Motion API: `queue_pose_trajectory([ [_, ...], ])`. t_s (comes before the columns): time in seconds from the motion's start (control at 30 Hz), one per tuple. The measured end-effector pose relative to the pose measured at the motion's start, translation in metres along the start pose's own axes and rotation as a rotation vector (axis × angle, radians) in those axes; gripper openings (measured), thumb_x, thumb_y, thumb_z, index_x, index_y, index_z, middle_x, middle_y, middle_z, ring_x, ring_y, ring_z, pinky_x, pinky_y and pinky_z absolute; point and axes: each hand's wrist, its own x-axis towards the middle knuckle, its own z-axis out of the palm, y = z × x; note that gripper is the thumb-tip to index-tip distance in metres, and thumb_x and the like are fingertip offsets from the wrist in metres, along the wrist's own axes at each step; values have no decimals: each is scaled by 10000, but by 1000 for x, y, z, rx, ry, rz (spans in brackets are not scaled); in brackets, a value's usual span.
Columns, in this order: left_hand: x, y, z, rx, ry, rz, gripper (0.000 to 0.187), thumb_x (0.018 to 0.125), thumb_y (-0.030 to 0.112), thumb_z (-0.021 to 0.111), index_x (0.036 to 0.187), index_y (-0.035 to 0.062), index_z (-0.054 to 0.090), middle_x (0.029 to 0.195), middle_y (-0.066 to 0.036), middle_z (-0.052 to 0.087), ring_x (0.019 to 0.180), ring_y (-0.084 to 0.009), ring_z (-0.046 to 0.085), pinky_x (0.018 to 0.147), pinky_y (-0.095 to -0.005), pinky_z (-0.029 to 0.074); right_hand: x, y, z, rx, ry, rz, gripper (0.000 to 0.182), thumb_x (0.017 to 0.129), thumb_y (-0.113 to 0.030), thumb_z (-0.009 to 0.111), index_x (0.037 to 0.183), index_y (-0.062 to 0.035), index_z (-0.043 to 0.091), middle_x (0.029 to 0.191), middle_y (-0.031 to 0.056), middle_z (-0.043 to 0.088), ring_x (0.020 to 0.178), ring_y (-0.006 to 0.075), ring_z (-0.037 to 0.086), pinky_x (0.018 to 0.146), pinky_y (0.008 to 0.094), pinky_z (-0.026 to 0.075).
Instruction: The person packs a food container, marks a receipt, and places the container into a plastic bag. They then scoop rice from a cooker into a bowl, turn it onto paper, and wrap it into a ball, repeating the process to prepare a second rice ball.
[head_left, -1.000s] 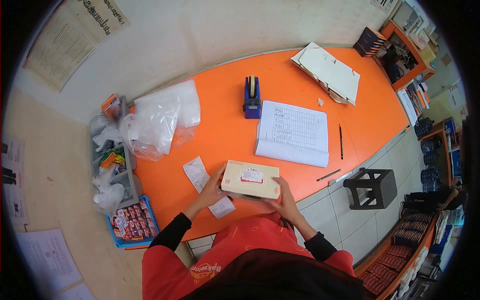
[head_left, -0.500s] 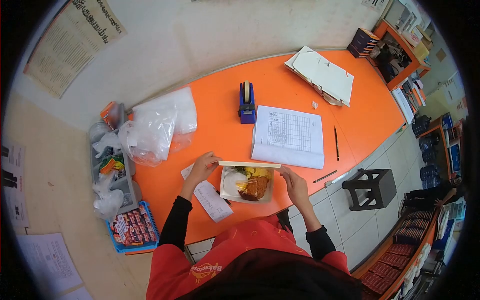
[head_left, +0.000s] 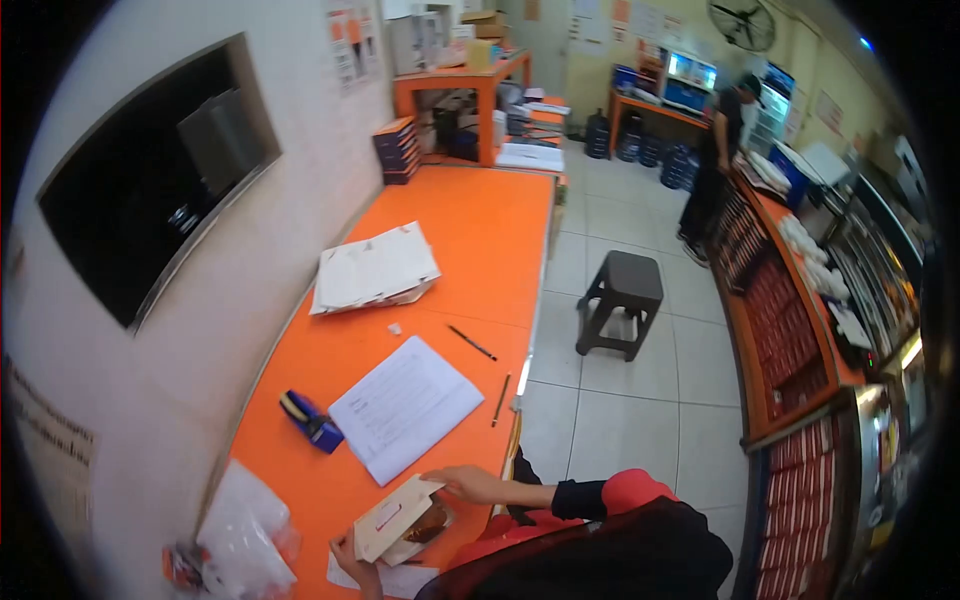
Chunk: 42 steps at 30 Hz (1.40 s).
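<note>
Head view, single: taken from a worn camera above the near end of the orange tabletop (head_left: 480, 215). Directed obliquely forward and down, along the length of the tabletop rather than squarely onto it. Close at the lower edge, looking down on the food box (head_left: 388, 522); at middle range, reaching the stool (head_left: 632, 280); at far range, extending across the room to the wall fan (head_left: 742, 22) and a standing person (head_left: 718, 150). Very wide in coverage, with bowed straight edges and blackened corners.
</note>
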Motion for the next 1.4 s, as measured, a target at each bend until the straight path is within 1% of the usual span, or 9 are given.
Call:
queue_pose_trajectory([
  [0.1, -26, -5, 16, -159, 41, -249, 201, 876, 56, 499, 1034, -65, 528, 923, -104, 511, 879, -202, 538, 744, -314, 430, -11, -5, 17, 105, 83, 29, 445, 879, -124, 479, 1316, -119, 400, 1101, 198, 566, 983, 346, 574, 830, 395, 457],
  [0.3, -45, 19, 7, 448, -180, 26, 430, 868, 26, 464, 1277, -34, 346, 1085, -169, 535, 946, -242, 549, 793, -312, 432, -10, -35, 42, 231, 173, 95, 511, 892, -71, 435, 1374, -129, 277, 1237, 239, 466, 1072, 381, 517, 889, 431, 414],
  [0.4, -43, 51, 22, 40, 0, -253, 431, 863, -15, 433, 1287, -31, 359, 1115, -169, 533, 960, -227, 546, 810, -299, 427, -8, -38, 41, 239, 134, 85, 501, 896, -29, 412, 1373, -120, 288, 1280, 227, 428, 1145, 352, 469, 953, 388, 372],
  [0.6, -13, 78, 1, 151, -157, -322, 462, 876, -25, 390, 1335, -25, 341, 1145, -174, 535, 1009, -211, 541, 864, -278, 412, -6, -31, 29, 203, 25, 142, 495, 877, 10, 411, 1350, -114, 330, 1238, 219, 450, 1104, 348, 491, 944, 387, 390],
  [0.73, 1, 45, -29, 264, -346, -85, 372, 899, 48, 383, 1254, -45, 445, 1138, -181, 561, 998, -225, 555, 855, -299, 427, -5, -35, 1, 47, -114, 165, 465, 867, 16, 406, 1314, -111, 377, 1184, 205, 485, 1058, 337, 516, 918, 402, 414],
  [0.9, -26, 60, -4, 91, -252, -59, 351, 914, 62, 421, 1248, -45, 443, 1148, -143, 573, 1067, -206, 534, 908, -327, 418, -17, -15, 37, 217, 138, 28, 418, 864, 20, 400, 1272, -70, 407, 1166, 182, 502, 1099, 287, 497, 958, 373, 381],
  [0.93, -29, 60, 5, -157, -232, -132, 468, 849, -77, 399, 1314, -40, 358, 1255, -172, 487, 1165, -219, 472, 985, -354, 367, -24, -14, 52, 263, 188, 25, 412, 863, 21, 402, 1267, -62, 409, 1161, 177, 504, 1109, 276, 492, 969, 364, 371],
  [1.07, -36, 72, 19, 0, -103, -177, 548, 827, -94, 435, 1353, -22, 300, 1270, -186, 480, 1198, -238, 445, 982, -326, 359, -26, -20, 51, 488, 35, 101, 558, 835, 44, 466, 1337, -55, 243, 1248, 172, 412, 1189, 275, 422, 996, 372, 330],
  [1.4, -42, 75, -22, 257, -659, -169, 848, 754, 110, 649, 1427, 138, 135, 1410, -237, 255, 1301, -383, 272, 1064, -399, 255, -21, -39, 10, 187, -378, 82, 777, 760, -77, 685, 1337, -67, 165, 1329, 227, 308, 1251, 316, 359, 1038, 392, 294],
])
